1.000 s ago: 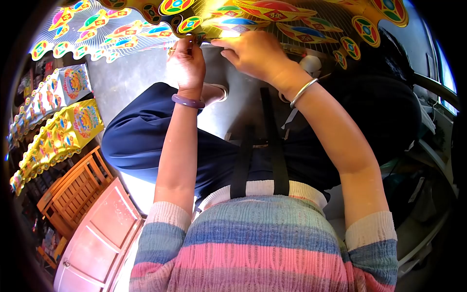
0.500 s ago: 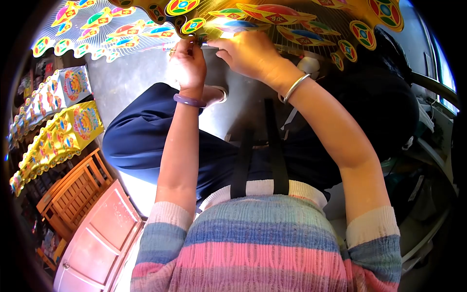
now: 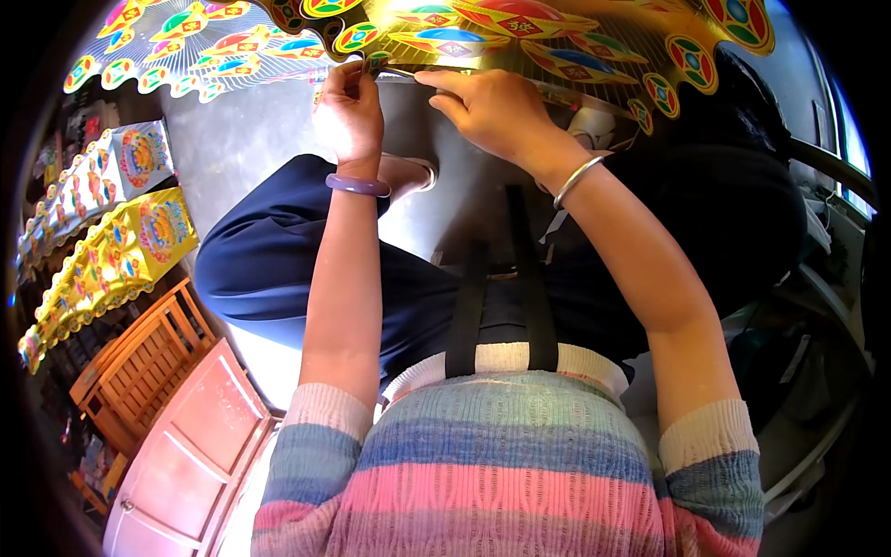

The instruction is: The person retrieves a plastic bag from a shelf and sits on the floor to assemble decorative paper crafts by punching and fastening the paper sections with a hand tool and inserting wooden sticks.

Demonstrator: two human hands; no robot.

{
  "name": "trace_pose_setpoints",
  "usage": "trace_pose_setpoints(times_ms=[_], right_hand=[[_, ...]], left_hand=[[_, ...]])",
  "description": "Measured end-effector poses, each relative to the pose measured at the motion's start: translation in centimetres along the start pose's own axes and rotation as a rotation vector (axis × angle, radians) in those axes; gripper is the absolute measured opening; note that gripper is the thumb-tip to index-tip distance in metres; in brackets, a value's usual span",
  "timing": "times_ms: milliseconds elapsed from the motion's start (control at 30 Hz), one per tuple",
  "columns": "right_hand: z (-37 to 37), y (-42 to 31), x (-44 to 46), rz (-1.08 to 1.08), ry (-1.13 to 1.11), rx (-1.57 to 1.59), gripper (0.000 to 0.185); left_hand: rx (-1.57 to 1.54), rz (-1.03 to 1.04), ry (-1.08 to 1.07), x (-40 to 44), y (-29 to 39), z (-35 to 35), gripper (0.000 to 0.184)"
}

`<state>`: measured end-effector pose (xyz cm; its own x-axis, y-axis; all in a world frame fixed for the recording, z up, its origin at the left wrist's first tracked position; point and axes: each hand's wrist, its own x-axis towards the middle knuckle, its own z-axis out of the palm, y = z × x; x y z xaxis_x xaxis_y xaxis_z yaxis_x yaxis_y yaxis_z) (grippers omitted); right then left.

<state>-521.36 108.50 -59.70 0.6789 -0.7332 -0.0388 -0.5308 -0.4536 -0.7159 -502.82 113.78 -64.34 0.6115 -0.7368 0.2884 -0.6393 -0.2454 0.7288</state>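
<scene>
A shiny gold sheet (image 3: 520,37) with a scalloped edge and printed red, blue and green ornaments spans the top of the view. At its lower left rim, the thumb and finger of my left hand (image 3: 349,121) pinch a small part of the edge. My right hand (image 3: 506,116) is just right of it, under the gold sheet, index finger stretched toward the left hand. A thin strip (image 3: 399,72) runs between my left fingertips and the right index fingertip; what it is stays unclear. The inner fingers of the right hand are hidden.
A silver sheet (image 3: 223,46) of similar print hangs at upper left. Silver and yellow printed pieces (image 3: 116,237) hang further left, above a wooden chair (image 3: 148,362) and a pink cabinet door (image 3: 190,455). My legs (image 3: 269,251) are below my hands, over a grey floor (image 3: 232,130).
My right hand has moved right and slightly down, away from the left hand, baring the thin strip between them. The left hand has shifted slightly left. The gold sheet has shifted slightly.
</scene>
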Motion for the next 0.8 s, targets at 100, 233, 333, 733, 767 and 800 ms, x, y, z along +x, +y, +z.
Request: trace_pose_setpoints(times_ms=[100,233,333,733,767,800], right_hand=[[0.4,0.0,0.3,0.004,-0.015,0.051,0.031],[1.1,0.3,0.5,-0.035,0.029,0.073,0.03],[1.8,0.5,0.7,-0.075,0.089,0.085,0.03],[2.5,0.9,0.9,-0.066,0.072,0.051,0.03],[2.5,0.9,0.9,-0.062,0.067,0.048,0.03],[2.5,0.9,0.9,-0.059,0.063,0.045,0.03]], left_hand=[[-0.003,-0.01,-0.018,-0.2,-0.2,0.1,0.016],[-0.004,-0.06,-0.022,-0.3,0.0,0.1,0.015],[-0.015,-0.057,-0.008,-0.3,-0.1,0.2,0.013],[-0.084,-0.056,-0.023,-0.3,-1.0,0.6,0.015],[-0.089,-0.058,-0.011,-0.3,-0.9,0.6,0.015],[-0.076,-0.054,-0.012,-0.3,-0.7,0.6,0.015]])
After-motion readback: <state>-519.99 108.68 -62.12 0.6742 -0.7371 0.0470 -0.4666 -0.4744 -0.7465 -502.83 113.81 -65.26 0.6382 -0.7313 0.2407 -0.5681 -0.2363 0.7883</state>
